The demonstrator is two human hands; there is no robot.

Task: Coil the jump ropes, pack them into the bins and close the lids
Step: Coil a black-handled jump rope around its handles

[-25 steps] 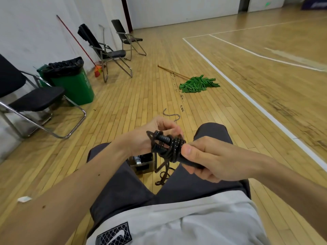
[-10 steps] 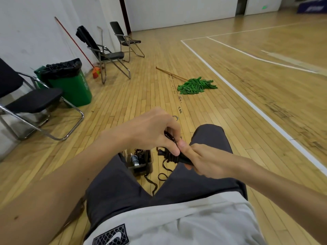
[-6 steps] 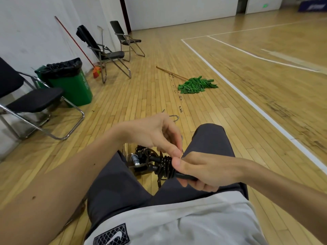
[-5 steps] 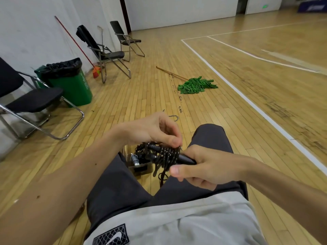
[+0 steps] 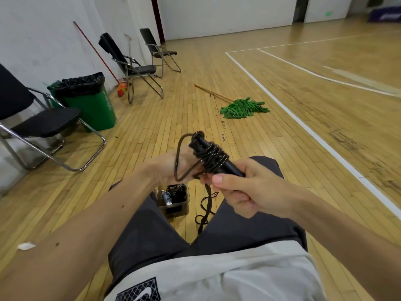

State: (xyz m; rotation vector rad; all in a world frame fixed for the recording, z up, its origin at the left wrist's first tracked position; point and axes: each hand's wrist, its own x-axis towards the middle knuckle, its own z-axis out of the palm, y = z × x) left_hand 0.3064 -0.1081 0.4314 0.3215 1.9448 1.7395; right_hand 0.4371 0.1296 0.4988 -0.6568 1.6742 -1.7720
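Winding rope point(image 5: 211, 157) round its handles above the knees: right hand point(image 5: 245, 190) fisted on the handles, left hand point(image 5: 171, 168) gripping a loop. Tail hangs to the floor. Bin point(image 5: 174, 210) between the legs, open, partly filled. Packing and lids not yet done.

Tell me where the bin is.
In the head view, the bin sits on the floor between the person's knees, just below the left hand and left of the tail dangling from the jump rope.
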